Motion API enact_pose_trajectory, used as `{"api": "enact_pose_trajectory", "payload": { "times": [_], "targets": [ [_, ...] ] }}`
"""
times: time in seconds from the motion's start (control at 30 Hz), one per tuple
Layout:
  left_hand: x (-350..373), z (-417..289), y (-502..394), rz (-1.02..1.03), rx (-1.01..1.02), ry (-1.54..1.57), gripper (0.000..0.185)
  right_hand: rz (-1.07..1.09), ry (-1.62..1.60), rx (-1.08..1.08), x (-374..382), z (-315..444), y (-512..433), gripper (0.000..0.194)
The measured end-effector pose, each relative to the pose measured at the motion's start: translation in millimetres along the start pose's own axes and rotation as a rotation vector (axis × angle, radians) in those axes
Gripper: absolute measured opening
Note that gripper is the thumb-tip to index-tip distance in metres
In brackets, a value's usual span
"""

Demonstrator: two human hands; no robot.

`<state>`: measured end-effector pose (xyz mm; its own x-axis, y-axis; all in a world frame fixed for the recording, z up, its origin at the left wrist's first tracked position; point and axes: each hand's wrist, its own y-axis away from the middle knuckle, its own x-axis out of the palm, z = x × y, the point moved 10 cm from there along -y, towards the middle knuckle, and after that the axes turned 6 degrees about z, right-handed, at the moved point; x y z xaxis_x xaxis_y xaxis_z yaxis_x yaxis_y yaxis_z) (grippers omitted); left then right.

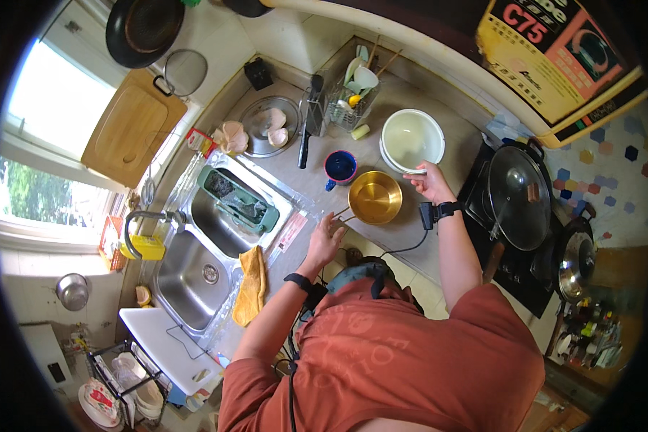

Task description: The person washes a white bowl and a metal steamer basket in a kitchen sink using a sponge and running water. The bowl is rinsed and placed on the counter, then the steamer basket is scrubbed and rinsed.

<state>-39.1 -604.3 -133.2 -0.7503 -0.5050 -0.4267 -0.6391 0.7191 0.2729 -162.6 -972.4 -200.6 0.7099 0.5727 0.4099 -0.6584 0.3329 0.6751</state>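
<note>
A gold-coloured metal pot (375, 197) with a wire loop handle stands on the counter before me. The fingers of my left hand (324, 244) are at the end of that handle and hide its tip. My right hand (432, 182) grips the near rim of a white round bowl (412, 139), thumb and fingers at its edge. Inside the bowl is something pale, possibly liquid; I cannot tell. Between pot and sink sits a dark blue enamel mug (341, 166) with a reddish rim.
A double steel sink (191, 275) lies left, with a green strainer basket (237, 200) across one basin and a yellow cloth (250, 286) on its edge. A knife (304, 143) stands in a rack behind. Right is a black stove (472, 194) with a glass-lidded wok (518, 197).
</note>
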Motion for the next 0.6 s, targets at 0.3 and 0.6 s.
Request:
{"api": "enact_pose_trajectory", "payload": {
  "times": [0.3,0.6],
  "targets": [
    [-106,13,111,-0.125,-0.119,0.023,0.054,0.102,-0.098,0.109,2,-28,-26,0.047],
    [-232,68,208,-0.566,-0.192,0.283,0.036,0.099,-0.051,0.165,-9,-30,-35,0.048]
  ]
}}
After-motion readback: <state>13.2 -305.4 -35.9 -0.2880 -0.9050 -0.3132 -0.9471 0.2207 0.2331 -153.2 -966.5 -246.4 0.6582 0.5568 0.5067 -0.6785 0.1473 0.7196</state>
